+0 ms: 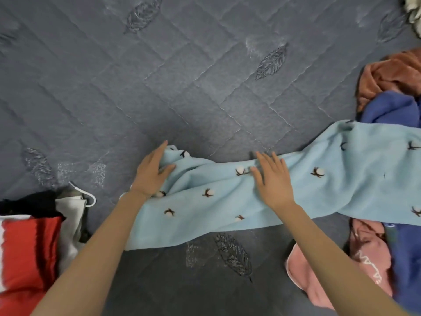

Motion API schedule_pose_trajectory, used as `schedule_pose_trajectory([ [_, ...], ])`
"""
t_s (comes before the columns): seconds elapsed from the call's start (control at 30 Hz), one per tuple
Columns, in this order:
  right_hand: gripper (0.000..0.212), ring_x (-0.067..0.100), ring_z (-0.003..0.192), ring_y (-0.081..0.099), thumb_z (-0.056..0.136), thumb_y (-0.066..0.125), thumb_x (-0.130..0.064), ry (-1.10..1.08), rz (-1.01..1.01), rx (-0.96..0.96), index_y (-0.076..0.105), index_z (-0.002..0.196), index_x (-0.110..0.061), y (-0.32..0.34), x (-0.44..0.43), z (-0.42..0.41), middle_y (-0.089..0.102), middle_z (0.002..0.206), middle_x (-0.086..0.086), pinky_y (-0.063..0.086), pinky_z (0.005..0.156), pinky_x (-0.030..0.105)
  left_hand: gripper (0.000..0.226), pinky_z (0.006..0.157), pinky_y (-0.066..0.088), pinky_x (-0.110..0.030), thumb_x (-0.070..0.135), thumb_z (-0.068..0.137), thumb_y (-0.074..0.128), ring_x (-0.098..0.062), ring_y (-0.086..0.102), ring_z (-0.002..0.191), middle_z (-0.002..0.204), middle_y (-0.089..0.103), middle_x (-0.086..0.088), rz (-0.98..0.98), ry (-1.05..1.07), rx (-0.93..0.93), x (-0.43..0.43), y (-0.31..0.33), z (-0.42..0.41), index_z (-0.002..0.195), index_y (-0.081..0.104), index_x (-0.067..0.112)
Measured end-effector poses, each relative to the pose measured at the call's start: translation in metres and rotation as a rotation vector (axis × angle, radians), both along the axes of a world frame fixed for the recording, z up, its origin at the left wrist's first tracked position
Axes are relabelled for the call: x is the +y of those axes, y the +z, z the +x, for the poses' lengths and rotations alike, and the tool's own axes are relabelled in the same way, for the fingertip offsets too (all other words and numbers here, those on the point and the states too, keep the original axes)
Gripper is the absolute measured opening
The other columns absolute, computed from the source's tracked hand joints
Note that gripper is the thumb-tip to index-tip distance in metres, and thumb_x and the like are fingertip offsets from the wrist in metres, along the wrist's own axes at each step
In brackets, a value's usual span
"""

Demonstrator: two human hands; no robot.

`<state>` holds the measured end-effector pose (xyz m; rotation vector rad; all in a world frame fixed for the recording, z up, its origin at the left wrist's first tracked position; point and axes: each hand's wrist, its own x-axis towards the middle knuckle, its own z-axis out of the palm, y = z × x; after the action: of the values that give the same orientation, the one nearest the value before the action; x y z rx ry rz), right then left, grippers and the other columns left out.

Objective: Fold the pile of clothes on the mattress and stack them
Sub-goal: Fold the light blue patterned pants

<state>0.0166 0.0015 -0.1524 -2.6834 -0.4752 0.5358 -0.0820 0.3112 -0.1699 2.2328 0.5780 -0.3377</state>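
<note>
Two hands are on the blue cloth [227,201], and it lies as a long band across the grey mattress [159,87]. Its long axis runs left to right and rises a little toward the far right. The left end is bunched and wrinkled. The right end drapes over the loose pile [387,87] of rust, blue and pink garments.

The left hand [150,172] sits at that bunched left end, with a fold of cloth caught between its thumb and long fingers. The right hand [272,179] lies flat with its fingers spread, palm down on the middle of the band and gripping nothing. So most of the cloth stretches away to the right of both hands, and a wrinkled span lies between them.

On the near left rests a stack [27,247] of red, white and black pieces, well apart from the cloth.
</note>
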Motion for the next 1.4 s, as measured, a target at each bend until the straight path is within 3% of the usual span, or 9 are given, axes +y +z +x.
schedule_pose_trajectory([
  [0.07,0.056,0.032,0.138,0.037,0.097,0.034,-0.044,0.035,-0.059,0.008,0.044,0.143,-0.013,-0.006,-0.005,0.013,0.053,0.139,0.013,0.009,0.117,0.041,0.037,0.099,0.043,-0.038,0.041,0.092,0.056,-0.019,0.052,0.11,0.12,0.057,0.0,0.047,0.01,-0.045,0.005,-0.005,0.002,0.122,0.056,0.019],
  [0.2,0.035,0.035,0.109,0.055,0.089,0.061,-0.032,0.153,-0.178,0.074,0.067,0.116,-0.011,-0.003,-0.005,0.043,0.067,0.111,0.012,0.033,0.096,0.038,0.012,0.064,0.039,-0.01,0.015,0.099,0.051,-0.003,0.043,0.065,0.08,0.053,-0.007,0.019,0.152,-0.166,0.003,0.013,0.008,0.092,0.049,0.005],
  [0.4,0.014,0.02,0.069,0.05,0.081,0.062,-0.015,-0.233,0.22,-0.258,0.071,0.089,-0.008,0.025,-0.005,0.072,0.05,0.08,0.002,0.038,0.072,0.033,0.021,0.058,0.038,-0.01,0.021,0.088,0.069,0.006,0.047,0.059,0.07,0.052,0.01,-0.036,0.568,-0.342,0.041,0.05,0.048,0.072,0.055,0.024],
  [0.67,0.04,0.034,0.106,0.057,0.088,0.067,-0.023,-0.159,0.059,-0.041,0.06,0.126,-0.011,-0.006,0.003,0.083,0.062,0.112,0.013,0.043,0.094,0.048,0.052,0.087,0.046,-0.029,0.027,0.091,0.065,-0.013,0.057,0.095,0.114,0.058,-0.003,-0.017,0.504,-0.237,0.046,0.028,0.049,0.137,0.043,0.015],
  [0.9,0.074,0.026,0.117,0.051,0.079,0.058,-0.064,-0.088,0.026,-0.129,0.052,0.132,-0.014,0.008,-0.043,0.067,0.058,0.121,0.006,0.027,0.111,0.046,0.089,0.117,0.021,-0.045,0.038,0.072,0.08,-0.025,0.023,0.144,0.155,0.026,-0.01,0.224,0.026,-0.079,0.019,0.004,0.005,0.147,0.035,0.017],
  [1.0,0.069,0.022,0.125,0.044,0.078,0.065,-0.056,0.078,-0.072,-0.067,0.051,0.135,-0.019,0.005,-0.073,0.056,0.055,0.127,0.005,0.005,0.116,0.042,0.052,0.107,0.032,-0.062,0.015,0.08,0.078,-0.032,0.037,0.137,0.148,0.04,-0.013,0.337,-0.034,-0.087,0.024,-0.012,-0.008,0.128,0.057,0.014],
  [1.2,0.037,0.028,0.085,0.059,0.079,0.051,-0.034,0.049,0.04,-0.32,0.073,0.103,-0.014,0.009,-0.105,0.037,0.065,0.088,0.003,0.03,0.09,0.033,0.025,0.112,0.028,-0.053,0.001,0.093,0.058,-0.033,0.053,0.122,0.127,0.06,-0.019,0.299,0.211,-0.199,0.01,0.008,-0.001,0.117,0.063,-0.001],
  [1.3,0.031,0.031,0.079,0.062,0.082,0.056,-0.029,-0.002,0.073,-0.365,0.074,0.1,-0.012,0.014,-0.11,0.029,0.067,0.087,0.005,0.037,0.083,0.036,0.019,0.079,0.044,-0.033,0.007,0.097,0.052,-0.003,0.056,0.076,0.093,0.065,-0.019,0.214,0.345,-0.219,-0.003,0.028,-0.007,0.111,0.062,0.0],
  [1.4,0.022,0.032,0.079,0.063,0.083,0.067,-0.019,-0.073,0.16,-0.387,0.073,0.102,-0.009,0.016,-0.116,0.024,0.066,0.089,0.007,0.048,0.073,0.047,0.018,0.069,0.042,-0.035,0.015,0.096,0.056,-0.014,0.058,0.074,0.087,0.062,-0.017,0.334,0.391,-0.22,-0.008,0.041,-0.019,0.11,0.06,0.005],
])
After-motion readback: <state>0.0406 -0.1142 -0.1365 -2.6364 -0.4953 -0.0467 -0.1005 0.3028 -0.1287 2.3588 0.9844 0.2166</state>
